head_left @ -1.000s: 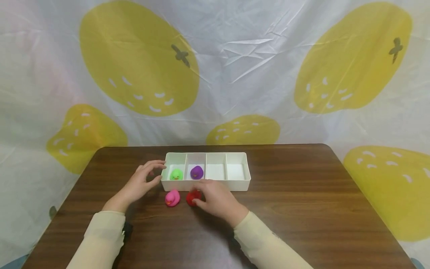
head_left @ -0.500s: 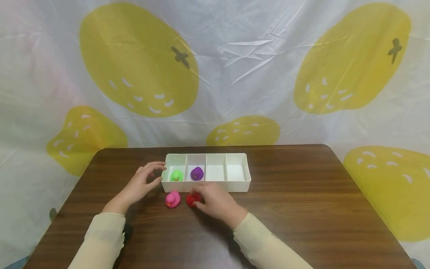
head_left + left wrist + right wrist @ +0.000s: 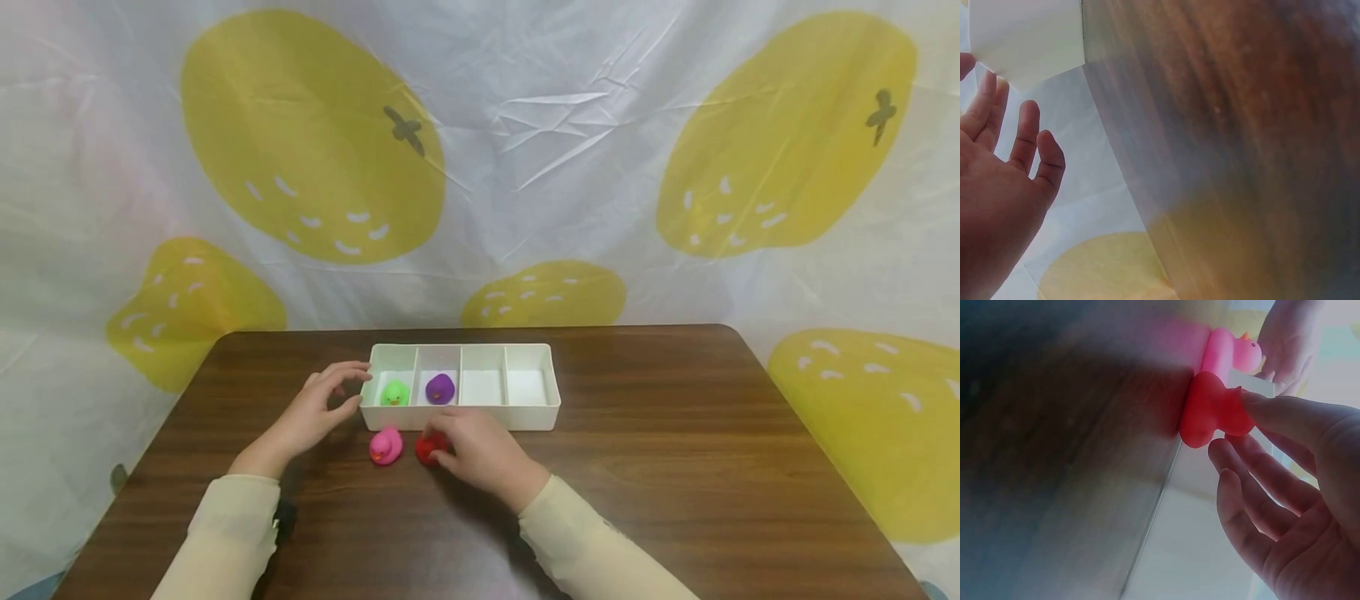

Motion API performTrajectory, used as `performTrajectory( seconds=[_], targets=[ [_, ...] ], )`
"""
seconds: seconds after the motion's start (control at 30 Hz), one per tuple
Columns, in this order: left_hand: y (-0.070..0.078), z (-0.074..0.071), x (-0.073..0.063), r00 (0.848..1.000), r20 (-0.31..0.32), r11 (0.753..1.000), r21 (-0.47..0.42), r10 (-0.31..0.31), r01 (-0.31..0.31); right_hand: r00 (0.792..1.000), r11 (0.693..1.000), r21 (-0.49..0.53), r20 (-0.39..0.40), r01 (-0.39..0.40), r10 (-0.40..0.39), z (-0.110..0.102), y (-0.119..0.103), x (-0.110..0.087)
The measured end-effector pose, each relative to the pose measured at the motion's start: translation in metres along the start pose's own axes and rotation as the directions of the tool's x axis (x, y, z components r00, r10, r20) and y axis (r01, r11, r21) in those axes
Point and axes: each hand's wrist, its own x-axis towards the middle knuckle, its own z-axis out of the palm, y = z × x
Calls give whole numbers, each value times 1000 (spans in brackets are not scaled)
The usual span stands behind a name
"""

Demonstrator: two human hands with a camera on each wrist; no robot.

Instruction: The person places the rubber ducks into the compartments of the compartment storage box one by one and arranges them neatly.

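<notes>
My right hand (image 3: 487, 454) pinches a red rubber duck (image 3: 1204, 412) by its head, between thumb and fingers. The duck sits on the table just in front of a white tray (image 3: 480, 417) with several compartments. Left of it stands a pink rubber duck (image 3: 386, 447), touched by neither hand. My left hand (image 3: 311, 412) rests its fingertips against the tray's left end, fingers loosely spread; in the left wrist view some fingers (image 3: 988, 109) meet the white wall. A green duck (image 3: 394, 393) lies in the leftmost compartment, and a purple duck (image 3: 440, 388) in the one beside it.
The brown wooden table (image 3: 637, 500) extends to both sides of the tray. Behind its far edge hangs a white cloth (image 3: 540, 192) printed with yellow fruit shapes.
</notes>
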Motion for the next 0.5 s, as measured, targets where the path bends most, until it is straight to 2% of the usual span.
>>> performTrajectory(
  seconds=[0.5],
  targets=[
    [1, 0, 1, 1000, -6, 1000, -10, 16, -16, 1000, 996, 80, 13, -30, 29, -9, 0, 0]
  ],
)
